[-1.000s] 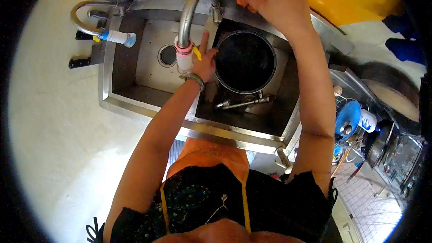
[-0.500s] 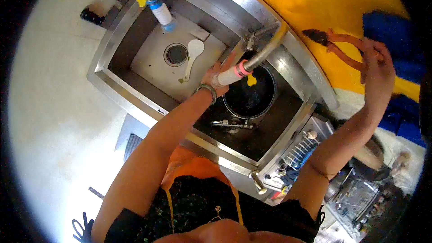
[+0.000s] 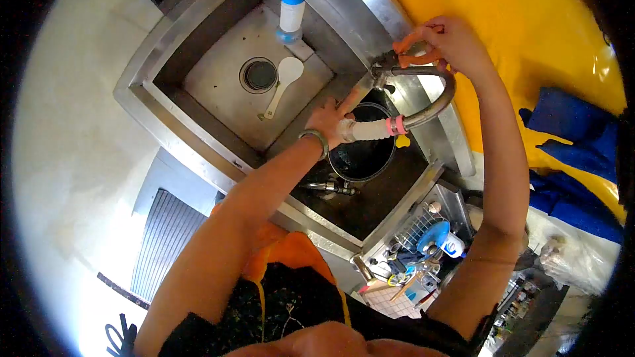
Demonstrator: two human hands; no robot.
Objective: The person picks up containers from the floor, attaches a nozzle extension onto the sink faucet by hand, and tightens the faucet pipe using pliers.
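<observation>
My right hand [image 3: 460, 46] is closed around the orange handles of a pair of pliers [image 3: 417, 49]. Their dark jaws are at the base of the right faucet [image 3: 430, 109]; whether they grip it I cannot tell. This faucet's curved spout ends in a white nozzle [image 3: 370, 130] with a pink clamp. My left hand [image 3: 325, 122], a bangle at its wrist, lies with fingers stretched over the divider between the basins, against the nozzle tip. Below the nozzle stands a dark round pot [image 3: 362, 158] in the right basin.
A white rice paddle [image 3: 283, 86] lies beside the drain [image 3: 258, 75] in the left basin. Another faucet nozzle [image 3: 292, 16] hangs above it. A loose metal tap [image 3: 331, 188] lies near the pot. Blue cloth [image 3: 572, 116] and a dish rack [image 3: 420, 231] are at right.
My right hand has brought the pliers leftward from over the yellow surface to the faucet base. The right spout has swung outward to the right. My view has shifted slightly.
</observation>
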